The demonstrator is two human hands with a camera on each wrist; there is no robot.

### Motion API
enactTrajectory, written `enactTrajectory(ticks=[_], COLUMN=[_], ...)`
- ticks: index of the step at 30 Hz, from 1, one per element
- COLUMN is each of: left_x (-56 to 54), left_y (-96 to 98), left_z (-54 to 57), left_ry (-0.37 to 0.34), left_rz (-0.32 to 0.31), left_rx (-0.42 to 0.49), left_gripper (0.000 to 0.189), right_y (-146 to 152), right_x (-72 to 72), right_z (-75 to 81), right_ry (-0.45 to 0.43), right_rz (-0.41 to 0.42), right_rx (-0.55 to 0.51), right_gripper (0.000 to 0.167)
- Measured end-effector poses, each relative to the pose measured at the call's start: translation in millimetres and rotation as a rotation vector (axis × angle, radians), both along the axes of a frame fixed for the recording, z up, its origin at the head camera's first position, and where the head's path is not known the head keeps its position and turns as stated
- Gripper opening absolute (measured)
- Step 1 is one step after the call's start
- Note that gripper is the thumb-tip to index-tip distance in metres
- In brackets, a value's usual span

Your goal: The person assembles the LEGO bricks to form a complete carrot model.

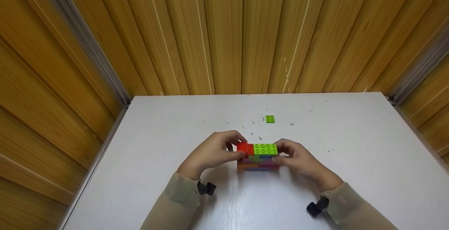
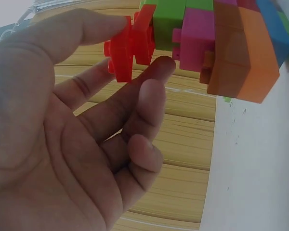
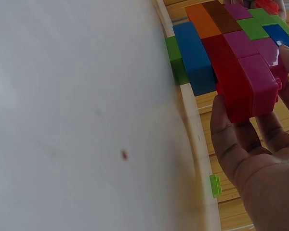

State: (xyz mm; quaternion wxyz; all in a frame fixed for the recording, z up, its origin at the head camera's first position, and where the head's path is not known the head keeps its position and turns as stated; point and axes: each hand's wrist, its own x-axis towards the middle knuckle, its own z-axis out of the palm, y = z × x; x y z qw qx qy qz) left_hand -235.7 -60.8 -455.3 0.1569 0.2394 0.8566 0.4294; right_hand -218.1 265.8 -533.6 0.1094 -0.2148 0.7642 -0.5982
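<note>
A multicoloured stack of toy building bricks (image 1: 257,165) stands between both hands, low in the middle of the head view. My left hand (image 1: 217,150) is at its left end and pinches a red brick (image 2: 120,55) between thumb and fingers. Another red brick (image 2: 143,38) sits just beside that one, against a green brick (image 2: 169,26) of the stack. On the other end, my right hand (image 1: 301,159) grips the stack, its thumb on the near side and fingers behind. From the right wrist, red (image 3: 231,79), magenta and blue bricks show. The pinched brick's underside is hidden in the head view.
A small lime-green brick (image 1: 269,119) lies alone on the white table (image 1: 168,124), beyond the stack. Small dark marks dot the tabletop around it. Wood-patterned panels (image 1: 224,37) rise behind the table's back edge and along both sides.
</note>
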Motion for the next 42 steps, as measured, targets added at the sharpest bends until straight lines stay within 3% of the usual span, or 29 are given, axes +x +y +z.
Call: enactTrajectory(ticks=[10, 42], left_x=[0.1, 1.8], left_y=[2.6, 13.0], left_z=[-2.7, -7.0], left_ry=[0.007, -0.100], left_rz=[0.026, 0.106], left_rx=[0.042, 0.105], left_gripper=[0.022, 0.022], right_y=[-0.8, 1.9], right_x=[-0.2, -1.2], right_z=[1.3, -0.1], right_ry=[0.012, 0.008], right_rz=[-0.008, -0.009], right_rx=[0.019, 0.028], right_gripper=[0.027, 0.026])
